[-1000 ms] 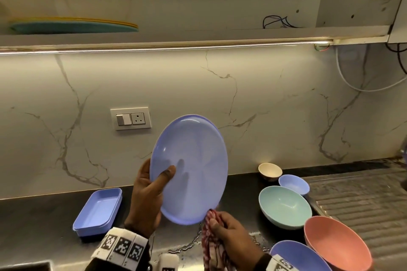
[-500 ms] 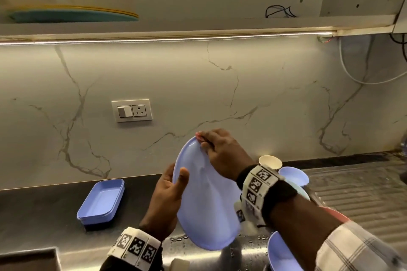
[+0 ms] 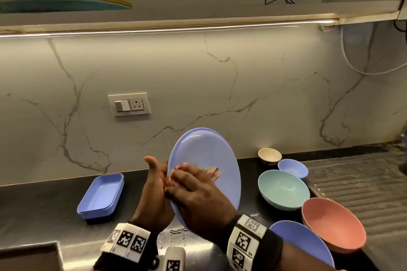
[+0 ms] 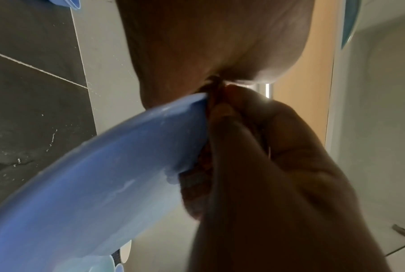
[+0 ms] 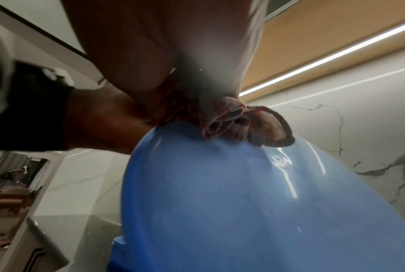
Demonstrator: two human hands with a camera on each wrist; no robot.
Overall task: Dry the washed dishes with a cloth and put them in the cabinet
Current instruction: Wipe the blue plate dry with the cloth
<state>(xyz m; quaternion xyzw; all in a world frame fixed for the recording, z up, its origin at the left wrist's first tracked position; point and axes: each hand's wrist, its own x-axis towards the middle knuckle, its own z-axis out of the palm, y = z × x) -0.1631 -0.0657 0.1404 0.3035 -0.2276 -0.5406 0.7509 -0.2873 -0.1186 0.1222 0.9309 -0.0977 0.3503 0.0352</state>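
Note:
A light blue plate (image 3: 206,156) (image 4: 92,184) (image 5: 220,202) stands nearly upright above the dark counter, its face turned toward me. My left hand (image 3: 155,185) holds it at the left rim, fingers behind it and thumb sticking up. My right hand (image 3: 193,187) presses a bunched red-checked cloth (image 3: 213,172) (image 5: 238,125) against the plate's face near the left rim. In the left wrist view the cloth (image 4: 204,165) sits squeezed at the plate's edge. Teal and yellow plates (image 3: 61,3) lie stacked on the cabinet shelf at the upper left.
To the right of the plate stand a cream bowl (image 3: 269,156), a small blue bowl (image 3: 292,167), a teal bowl (image 3: 283,189), a pink bowl (image 3: 332,224) and a blue bowl (image 3: 301,242). A blue rectangular tray (image 3: 101,196) lies left. The ribbed drainboard (image 3: 363,182) is far right.
My right hand went from the plate's bottom edge up to its top rim, then down to the left part of its face with the cloth. The plate turned back toward me.

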